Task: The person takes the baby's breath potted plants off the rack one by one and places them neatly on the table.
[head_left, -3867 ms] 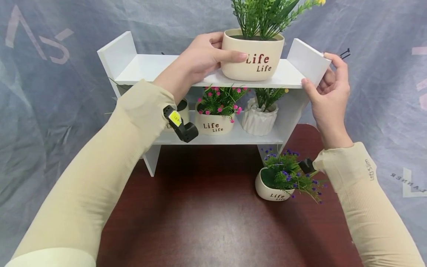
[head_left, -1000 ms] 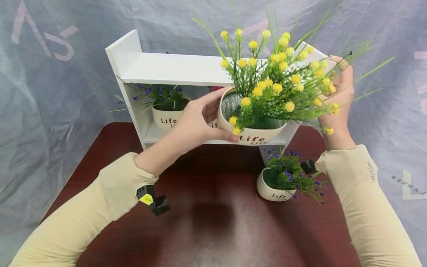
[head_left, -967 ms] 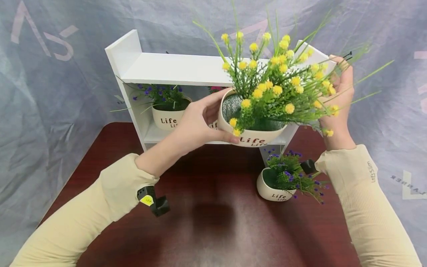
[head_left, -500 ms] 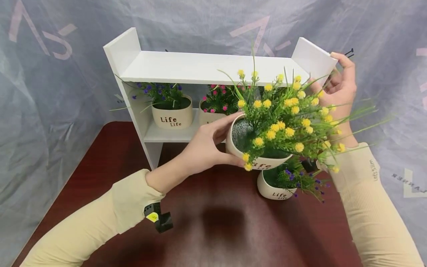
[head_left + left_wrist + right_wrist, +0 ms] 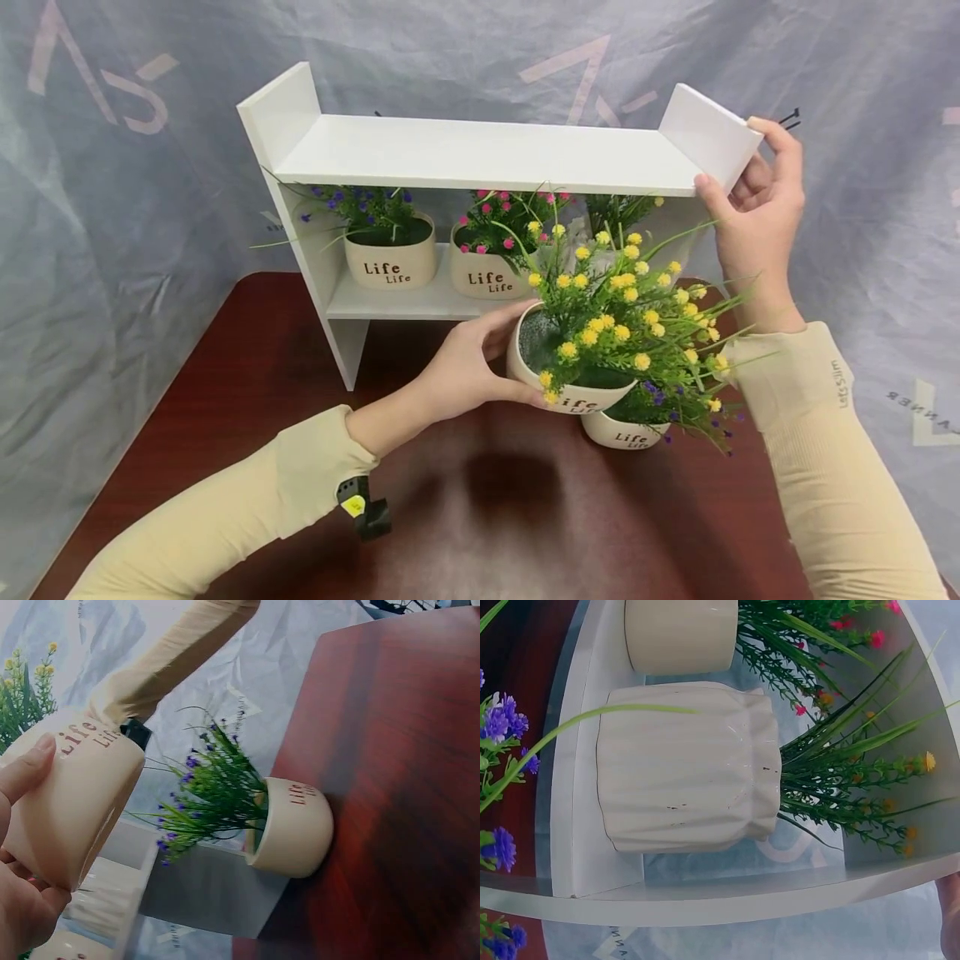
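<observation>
At the left, a white, flat-boarded, two-tier shelf (image 5: 450,150) is beginning, standing toward the back edge of the dark red, wood-grained surface (image 5: 225,392). On its lower board, a lettered cream oval pot with blue-violet flowers (image 5: 390,265) is sitting by the left end, and a lettered cream oval pot with pink flowers (image 5: 487,273) is resting just to its right. In front of these my left hand (image 5: 468,362) is grasping a smooth cream oval pot with yellow flowers (image 5: 573,398) by its left end, thumb pressing the front, other fingers going behind. I am holding this pot in the air before the shelf, its long axis running roughly along the shelf's front edge, right end seeming to dip. It is lying directly to the right of my left fingers, the nearer hand. Past it, on the lower board, a glossy white fluted pot (image 5: 686,769) is standing toward the right end. A bowl-like cream pot with purple flowers (image 5: 626,433) is sitting toward the surface's right edge, partly hidden behind the held pot; I judge that the gap between these two matters most. At the far right, my right hand (image 5: 757,200) is gripping the shelf's right upright.
</observation>
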Demonstrator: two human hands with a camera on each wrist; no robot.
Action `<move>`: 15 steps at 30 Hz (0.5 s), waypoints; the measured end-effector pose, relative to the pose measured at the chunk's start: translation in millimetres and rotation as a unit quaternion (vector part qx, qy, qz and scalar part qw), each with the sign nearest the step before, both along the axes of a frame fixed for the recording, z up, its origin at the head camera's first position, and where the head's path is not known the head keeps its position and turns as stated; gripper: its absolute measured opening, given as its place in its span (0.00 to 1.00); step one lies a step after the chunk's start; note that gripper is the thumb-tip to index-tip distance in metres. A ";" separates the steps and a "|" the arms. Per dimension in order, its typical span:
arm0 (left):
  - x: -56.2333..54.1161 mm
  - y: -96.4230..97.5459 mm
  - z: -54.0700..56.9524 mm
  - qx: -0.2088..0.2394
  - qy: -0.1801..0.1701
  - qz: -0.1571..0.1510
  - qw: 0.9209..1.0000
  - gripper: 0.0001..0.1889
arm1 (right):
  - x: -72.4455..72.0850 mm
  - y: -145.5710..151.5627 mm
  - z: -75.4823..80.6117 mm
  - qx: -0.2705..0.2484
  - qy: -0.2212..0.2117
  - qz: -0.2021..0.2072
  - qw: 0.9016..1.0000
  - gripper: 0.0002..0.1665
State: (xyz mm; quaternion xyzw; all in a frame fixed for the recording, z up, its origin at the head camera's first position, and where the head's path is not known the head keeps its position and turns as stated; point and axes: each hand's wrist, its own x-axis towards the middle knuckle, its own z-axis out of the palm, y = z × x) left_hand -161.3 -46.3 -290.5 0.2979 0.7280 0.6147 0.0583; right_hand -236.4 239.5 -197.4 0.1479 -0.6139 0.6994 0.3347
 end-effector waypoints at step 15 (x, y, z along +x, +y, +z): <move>-2.0 -0.6 -46.9 -0.003 -0.042 0.020 0.999 0.51 | 2.9 -2.3 1.2 -0.005 -0.007 0.011 1.000 0.35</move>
